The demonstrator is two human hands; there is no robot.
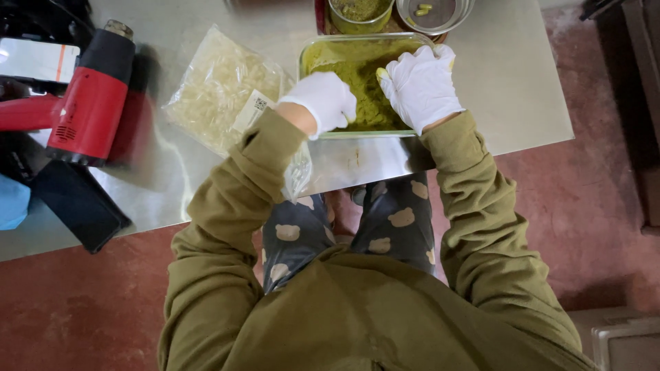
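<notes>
Both gloved: left hand (323, 102) clenched, right hand (419, 86) pinching capsule (380, 73), inside tray (323, 51) near table (522, 103) edge.

White gloves (419, 86), olive-green powder (361, 69), red heat gun (93, 99), bear-patterned trousers (395, 223)

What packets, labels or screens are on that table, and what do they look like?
Clear plastic bag: left of the glass dish, flat pouch full of pale, whitish small pieces.
White label: on the bag's right edge beside the left hand, small rectangle with a dark square code.
White card or screen: far left edge, orange stripe; too blurred to tell which.
</notes>
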